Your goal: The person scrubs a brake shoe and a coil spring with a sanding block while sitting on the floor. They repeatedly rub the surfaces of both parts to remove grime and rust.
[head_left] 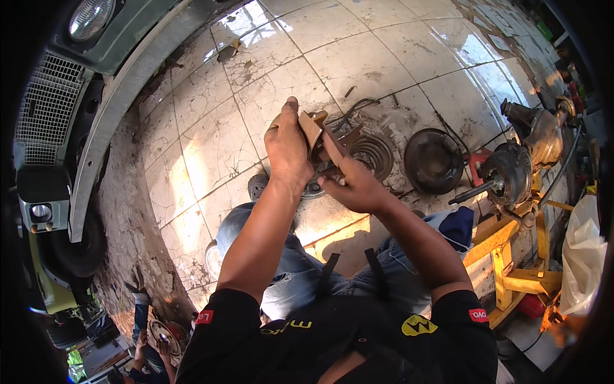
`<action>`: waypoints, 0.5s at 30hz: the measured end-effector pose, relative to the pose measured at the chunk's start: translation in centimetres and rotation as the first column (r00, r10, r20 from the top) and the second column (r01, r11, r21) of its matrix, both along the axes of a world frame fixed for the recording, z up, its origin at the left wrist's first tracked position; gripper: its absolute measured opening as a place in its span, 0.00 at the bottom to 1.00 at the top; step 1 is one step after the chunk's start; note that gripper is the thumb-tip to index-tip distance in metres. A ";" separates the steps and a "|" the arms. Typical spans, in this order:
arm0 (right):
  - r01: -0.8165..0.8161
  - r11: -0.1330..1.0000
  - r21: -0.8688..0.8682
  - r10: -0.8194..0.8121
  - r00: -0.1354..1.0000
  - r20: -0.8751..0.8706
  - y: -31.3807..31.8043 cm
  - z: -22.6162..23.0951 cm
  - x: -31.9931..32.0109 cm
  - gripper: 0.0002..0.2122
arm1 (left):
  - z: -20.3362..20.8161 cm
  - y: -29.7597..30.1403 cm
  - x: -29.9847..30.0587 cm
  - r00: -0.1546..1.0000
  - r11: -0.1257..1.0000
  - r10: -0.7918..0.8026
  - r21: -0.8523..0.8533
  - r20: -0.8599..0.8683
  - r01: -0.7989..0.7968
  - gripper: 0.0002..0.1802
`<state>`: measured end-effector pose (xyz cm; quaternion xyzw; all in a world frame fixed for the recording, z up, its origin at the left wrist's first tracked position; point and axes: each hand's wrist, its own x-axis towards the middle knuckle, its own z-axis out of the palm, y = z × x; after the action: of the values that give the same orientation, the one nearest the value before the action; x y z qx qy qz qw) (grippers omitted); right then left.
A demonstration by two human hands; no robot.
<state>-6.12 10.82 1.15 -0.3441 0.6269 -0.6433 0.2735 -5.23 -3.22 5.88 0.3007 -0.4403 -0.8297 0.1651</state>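
My left hand (288, 147) is closed around a curved, brown brake shoe (311, 132), held up in front of my knees with its thumb pointing up. My right hand (359, 185) comes from the right with its fingers stretched along the shoe's side, touching it, and its thumb apart below. The fingers partly cover the shoe's lower end. Beneath the hands, a round, ridged metal part (372, 157) lies on the dirty tiles, partly hidden by them. A dark round drum (433, 161) lies to its right.
At right, a greasy axle assembly (534, 144) rests by a yellow metal stand (505, 269), near a white plastic bag (583, 256). A vehicle's bumper (105, 128) curves along the left. Another person's hands (153, 345) hold a round part at lower left.
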 end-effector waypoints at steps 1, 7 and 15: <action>0.052 0.994 0.097 -0.028 0.972 -0.234 -0.2 -1.4 -0.1 0.38 | -0.1 0.0 -0.1 1.000 1.000 0.000 -0.001 0.005 0.000 0.23; -0.015 1.000 0.027 0.015 1.000 0.016 0.0 0.0 -0.1 0.39 | -0.2 0.0 0.0 1.000 1.000 0.008 -0.012 -0.001 -0.008 0.24; 0.054 0.998 0.043 -0.040 0.957 -0.289 -0.4 -2.3 -0.4 0.40 | 0.9 0.3 -0.2 0.995 0.996 0.092 0.011 0.027 -0.093 0.19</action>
<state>-6.55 10.40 -1.17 -0.4120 0.6839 -0.5768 0.1726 -5.42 -2.93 6.78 0.3329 -0.4230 -0.8198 0.1956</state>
